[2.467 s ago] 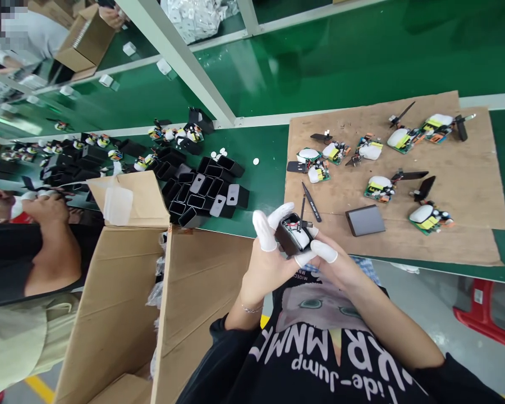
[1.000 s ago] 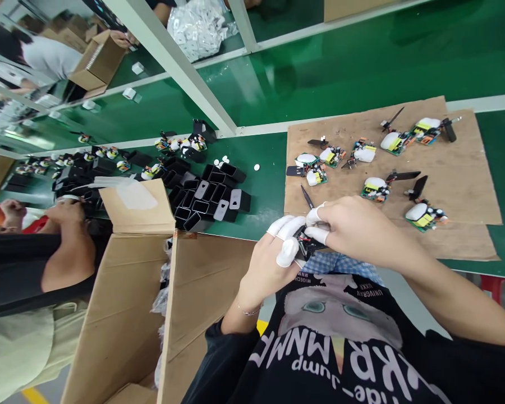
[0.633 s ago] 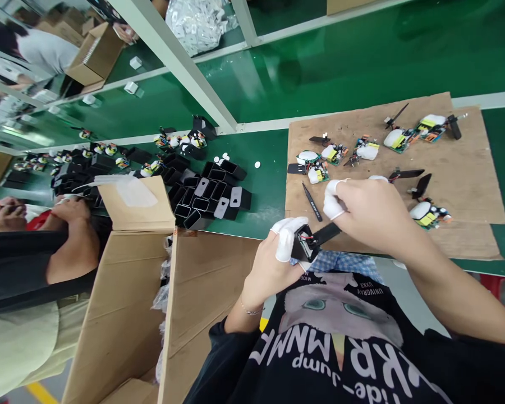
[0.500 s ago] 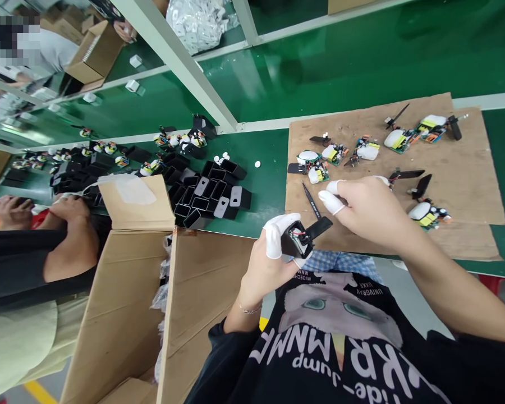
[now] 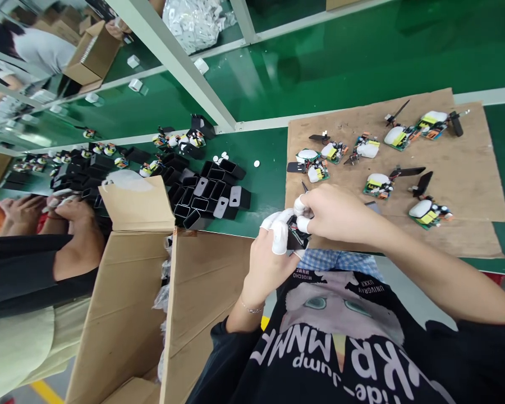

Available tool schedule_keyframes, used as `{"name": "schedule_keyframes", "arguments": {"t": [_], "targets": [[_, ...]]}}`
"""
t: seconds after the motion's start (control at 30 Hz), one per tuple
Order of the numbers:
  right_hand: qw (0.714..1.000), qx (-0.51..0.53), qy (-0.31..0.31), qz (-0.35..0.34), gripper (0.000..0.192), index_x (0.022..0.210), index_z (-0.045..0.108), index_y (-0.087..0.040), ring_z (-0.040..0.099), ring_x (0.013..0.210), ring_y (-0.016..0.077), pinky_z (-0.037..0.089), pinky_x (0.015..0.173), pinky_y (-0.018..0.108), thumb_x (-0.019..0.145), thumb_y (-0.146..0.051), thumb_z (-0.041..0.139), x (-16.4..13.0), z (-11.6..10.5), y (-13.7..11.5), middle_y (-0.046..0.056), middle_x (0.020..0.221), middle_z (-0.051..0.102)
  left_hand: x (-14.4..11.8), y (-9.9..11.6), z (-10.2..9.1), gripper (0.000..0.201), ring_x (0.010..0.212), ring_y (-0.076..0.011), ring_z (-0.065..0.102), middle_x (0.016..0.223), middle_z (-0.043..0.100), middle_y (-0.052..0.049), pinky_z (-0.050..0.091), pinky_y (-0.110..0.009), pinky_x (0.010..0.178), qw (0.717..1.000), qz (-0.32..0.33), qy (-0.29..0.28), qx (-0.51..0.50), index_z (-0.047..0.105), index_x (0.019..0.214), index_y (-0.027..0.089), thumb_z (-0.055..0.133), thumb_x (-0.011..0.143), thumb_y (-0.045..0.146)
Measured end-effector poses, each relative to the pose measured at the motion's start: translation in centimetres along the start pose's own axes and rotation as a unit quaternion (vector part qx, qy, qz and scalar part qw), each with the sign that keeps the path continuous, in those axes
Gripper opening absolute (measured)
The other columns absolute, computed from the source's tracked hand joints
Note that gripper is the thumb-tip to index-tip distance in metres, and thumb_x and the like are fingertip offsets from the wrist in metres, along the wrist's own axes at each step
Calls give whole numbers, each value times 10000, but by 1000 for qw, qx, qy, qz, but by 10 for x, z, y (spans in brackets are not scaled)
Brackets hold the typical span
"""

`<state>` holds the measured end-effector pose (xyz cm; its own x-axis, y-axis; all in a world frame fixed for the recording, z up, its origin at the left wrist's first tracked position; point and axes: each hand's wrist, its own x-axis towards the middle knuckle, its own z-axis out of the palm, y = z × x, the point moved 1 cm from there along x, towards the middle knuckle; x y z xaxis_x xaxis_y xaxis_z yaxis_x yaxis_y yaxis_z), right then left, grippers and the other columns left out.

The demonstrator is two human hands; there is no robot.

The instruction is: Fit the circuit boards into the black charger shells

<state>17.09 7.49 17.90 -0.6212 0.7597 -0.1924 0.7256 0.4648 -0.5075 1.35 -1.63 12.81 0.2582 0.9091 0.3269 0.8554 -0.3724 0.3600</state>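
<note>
- Left hand (image 5: 269, 255) was curled round a small black housing (image 5: 295, 238), held just above the near edge of the green bench (image 5: 269, 185); white finger cots covered its fingertips (image 5: 280, 238).
- Right hand (image 5: 334, 213) came in from the right and sat on top of the same housing, cotted fingertips (image 5: 302, 223) pinched at its open end. Red wiring and a bit of green board showed inside; what exactly the fingers gripped could not be told.
- Both hands were closed on the housing, touching each other over it.
- Brown board (image 5: 467, 185) lay on the bench just beyond the hands, with loose circuit boards (image 5: 379, 186) scattered over it, each carrying a white part; thin black strips (image 5: 408, 171) lay among them.
- Tweezers (image 5: 304, 187) lay on the board, mostly hidden behind the right hand.
- Cluster of empty black shells (image 5: 206, 191) stood on the bench to the left of the board, well apart from the hands.
- Open cardboard box (image 5: 151, 303) stood below the bench, left of the person.
- A co-worker's hands (image 5: 63, 210) were busy at far left.
</note>
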Motion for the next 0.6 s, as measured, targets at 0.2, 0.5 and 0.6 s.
{"name": "schedule_keyframes", "arguments": {"t": [0.2,0.5,0.6], "targets": [[999,-4,34,-16,134,672,651,-167,514,607,176,214,543,299,770,-185,561,0,17,3,66,672,667,-3,4,3,649,1116,-288,637,1238,641,-127,590,-405,854,1000,-11,12,2,382,1355,230,697,787,220],[998,51,32,-32,223,758,653,-140,602,687,191,299,618,295,897,-140,479,-4,25,9,78,753,705,-4,2,9,679,1117,-267,632,1211,639,-124,579,-413,888,998,-41,18,-53,355,1389,229,700,804,226],[981,177,68,-28,239,728,637,-153,603,682,168,349,632,273,885,-108,463,-5,20,13,42,741,699,-3,3,10,667,1104,-255,630,1222,626,-130,566,-423,918,993,-52,35,-100,368,1383,218,706,808,253]]}}
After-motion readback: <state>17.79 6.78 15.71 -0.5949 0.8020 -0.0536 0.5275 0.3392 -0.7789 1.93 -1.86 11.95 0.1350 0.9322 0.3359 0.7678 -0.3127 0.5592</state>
